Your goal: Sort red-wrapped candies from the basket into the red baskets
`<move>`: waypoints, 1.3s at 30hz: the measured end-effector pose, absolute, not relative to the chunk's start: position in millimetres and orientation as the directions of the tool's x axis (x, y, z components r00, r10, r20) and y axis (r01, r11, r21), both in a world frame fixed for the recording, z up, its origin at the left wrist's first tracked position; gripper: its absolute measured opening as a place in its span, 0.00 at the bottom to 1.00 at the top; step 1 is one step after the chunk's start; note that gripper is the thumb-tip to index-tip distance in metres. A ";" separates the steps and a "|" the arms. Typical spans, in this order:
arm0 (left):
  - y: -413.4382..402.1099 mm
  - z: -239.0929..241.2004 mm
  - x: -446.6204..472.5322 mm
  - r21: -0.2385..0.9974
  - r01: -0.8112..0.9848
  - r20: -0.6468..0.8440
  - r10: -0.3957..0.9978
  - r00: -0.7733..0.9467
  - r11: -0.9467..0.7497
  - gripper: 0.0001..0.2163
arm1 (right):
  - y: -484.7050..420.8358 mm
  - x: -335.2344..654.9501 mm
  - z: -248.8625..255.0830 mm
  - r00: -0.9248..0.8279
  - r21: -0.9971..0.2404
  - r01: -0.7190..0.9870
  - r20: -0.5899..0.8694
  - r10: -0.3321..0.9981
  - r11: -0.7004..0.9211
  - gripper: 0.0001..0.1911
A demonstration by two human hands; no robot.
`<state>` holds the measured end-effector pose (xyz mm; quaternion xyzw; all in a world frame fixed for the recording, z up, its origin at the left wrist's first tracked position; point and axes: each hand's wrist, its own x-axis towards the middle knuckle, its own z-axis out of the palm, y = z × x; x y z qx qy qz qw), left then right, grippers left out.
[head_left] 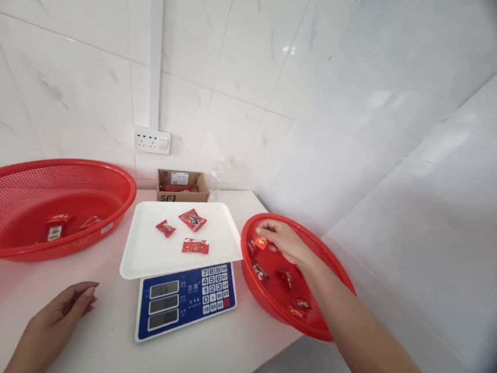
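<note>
Now a right hand pinches a packet at the right basin

At the right of centre, the thumb and fingers of the right hand close on the red and gold packet. It shows against the upper-left part of the right basin; whether it is lifted clear of the basin's inside, I cannot tell. More red sweets lie spread on the basin's floor, some just below the hand, others under the forearm toward the lower right.

At the lower left, the left hand is by the table, fingers loosely curled and thumb against them. Nothing shows in its grasp, though I cannot tell whether the curl hides anything.

Between the hands, in the middle of the frame, a blue scale carries a white tray. Three red wrappers lie apart on it: a small twisted one at left, a larger tilted one toward the back and a flat oblong one in front. The scale's two lower displays read zeros; the top one is hard to read.

At the left edge, the left basin holds a few packs. Behind the tray stands a small box with red contents, below a wall socket.
</note>
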<state>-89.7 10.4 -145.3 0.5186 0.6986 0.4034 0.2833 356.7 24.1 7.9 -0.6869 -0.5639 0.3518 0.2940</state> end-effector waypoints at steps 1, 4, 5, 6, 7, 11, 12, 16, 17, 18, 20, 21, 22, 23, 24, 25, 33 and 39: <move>8.9 -140.3 -89.2 0.867 0.478 -0.003 0.960 -0.279 0.142 0.25 | 36.4 343.1 8.5 0.096 -0.813 0.558 -0.134 0.986 -0.165 0.10; 4.7 -127.6 -87.5 0.894 0.411 -0.062 0.958 -0.281 0.178 0.22 | 70.4 295.7 2.8 0.030 -0.836 0.541 -0.094 0.995 -0.095 0.12; 3.6 -124.3 -86.8 0.903 0.384 -0.077 0.953 -0.293 0.191 0.22 | 79.3 279.8 -0.6 0.002 -0.838 0.540 -0.092 0.996 -0.078 0.13; 2.7 -121.7 -86.1 0.912 0.358 -0.090 0.949 -0.302 0.200 0.21 | 86.6 265.0 -4.0 -0.027 -0.838 0.541 -0.094 0.995 -0.064 0.13; 1.8 -119.8 -85.5 0.918 0.339 -0.096 0.946 -0.309 0.204 0.21 | 92.2 251.9 -6.9 -0.055 -0.837 0.545 -0.094 0.994 -0.049 0.14; 0.1 -118.2 -84.0 0.926 0.323 -0.088 0.946 -0.314 0.193 0.21 | 101.0 225.2 -11.2 -0.100 -0.804 0.593 -0.033 0.994 0.033 0.14; 0.0 -118.8 -83.9 0.928 0.320 -0.088 0.947 -0.310 0.191 0.21 | 101.1 224.8 -10.9 -0.095 -0.792 0.608 -0.004 0.995 0.055 0.15; -0.1 -120.9 -82.9 0.933 0.307 -0.096 0.954 -0.283 0.185 0.22 | 97.5 234.6 -9.9 -0.056 -0.756 0.650 0.062 0.996 0.084 0.15; -0.1 -120.9 -82.3 0.935 0.304 -0.100 0.956 -0.276 0.185 0.22 | 95.6 237.4 -10.1 -0.058 -0.750 0.656 0.064 0.996 0.086 0.16; -0.2 -120.7 -81.7 0.935 0.301 -0.103 0.958 -0.268 0.185 0.22 | 93.3 239.7 -10.3 -0.068 -0.744 0.662 0.062 0.996 0.092 0.16; -0.5 -120.0 -80.6 0.936 0.298 -0.110 0.959 -0.259 0.188 0.22 | 88.1 242.7 -10.5 -0.105 -0.732 0.670 0.065 0.992 0.119 0.16; -0.6 -119.7 -80.2 0.936 0.298 -0.114 0.960 -0.257 0.190 0.22 | 85.5 243.5 -10.5 -0.125 -0.725 0.675 0.071 0.990 0.137 0.16; -0.7 -119.6 -79.9 0.935 0.297 -0.118 0.960 -0.255 0.193 0.22 | 83.2 243.9 -10.3 -0.142 -0.717 0.680 0.078 0.987 0.155 0.17; -0.8 -119.8 -79.9 0.934 0.297 -0.121 0.960 -0.254 0.197 0.22 | 81.1 244.1 -10.1 -0.157 -0.707 0.686 0.085 0.984 0.171 0.17; -0.8 -120.2 -80.1 0.934 0.296 -0.124 0.959 -0.254 0.200 0.23 | 79.4 244.1 -10.0 -0.170 -0.695 0.695 0.089 0.981 0.184 0.17; -0.8 -120.9 -80.6 0.934 0.296 -0.126 0.959 -0.253 0.201 0.23 | 78.0 243.8 -10.2 -0.182 -0.681 0.706 0.091 0.979 0.194 0.16; -1.7 -126.2 -85.0 0.930 0.313 -0.124 0.967 -0.224 0.191 0.22 | 67.5 234.8 -17.8 -0.278 -0.521 0.818 0.012 0.961 0.243 0.09; -1.2 -128.8 -84.0 0.935 0.311 -0.104 0.970 -0.219 0.170 0.22 | 62.8 221.7 -12.8 -0.348 -0.481 0.821 0.005 0.937 0.308 0.13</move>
